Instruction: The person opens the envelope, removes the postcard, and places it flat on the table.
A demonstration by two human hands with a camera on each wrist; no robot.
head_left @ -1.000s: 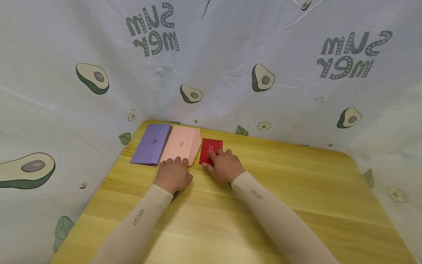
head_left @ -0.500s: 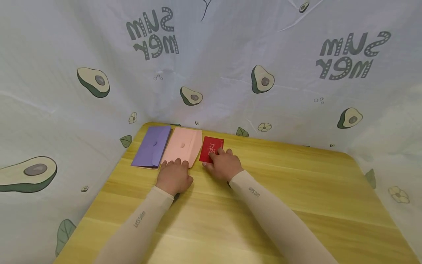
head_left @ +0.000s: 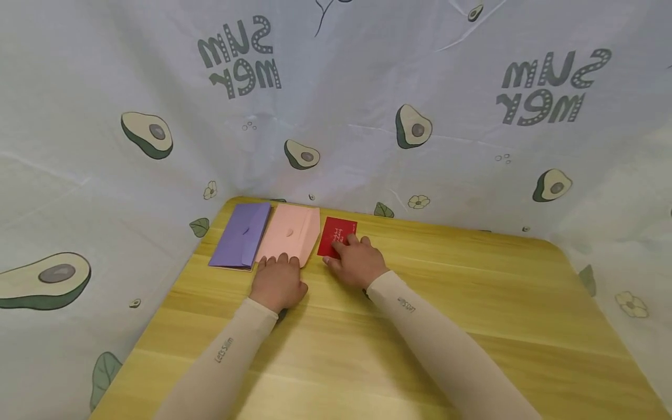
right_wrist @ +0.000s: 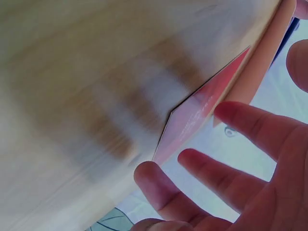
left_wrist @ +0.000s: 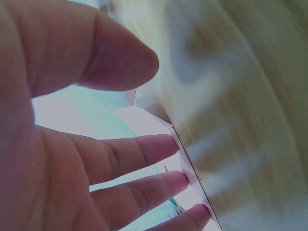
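A pink envelope (head_left: 287, 230) lies flat at the back left of the table, its pointed flap facing right. My left hand (head_left: 278, 284) rests at its near edge, fingers extended, with fingertips (left_wrist: 166, 144) on the envelope's border in the left wrist view and the thumb apart. To the envelope's right lies a red card (head_left: 336, 230) with white lettering. My right hand (head_left: 359, 263) reaches over its lower right part, fingertips on or right at the card and thumb near its lower edge. In the right wrist view, the fingers (right_wrist: 255, 122) are spread beside the card.
A purple envelope (head_left: 241, 236) lies left of the pink one, with a paler edge showing beneath it. The wooden table (head_left: 325, 356) meets a white curtain (head_left: 346, 76) printed with avocados at its back and sides.
Under my right hand the red card has slid slightly toward the back of the table and turned a little. My left hand stays at the pink envelope's edge. The head view has shifted slightly.
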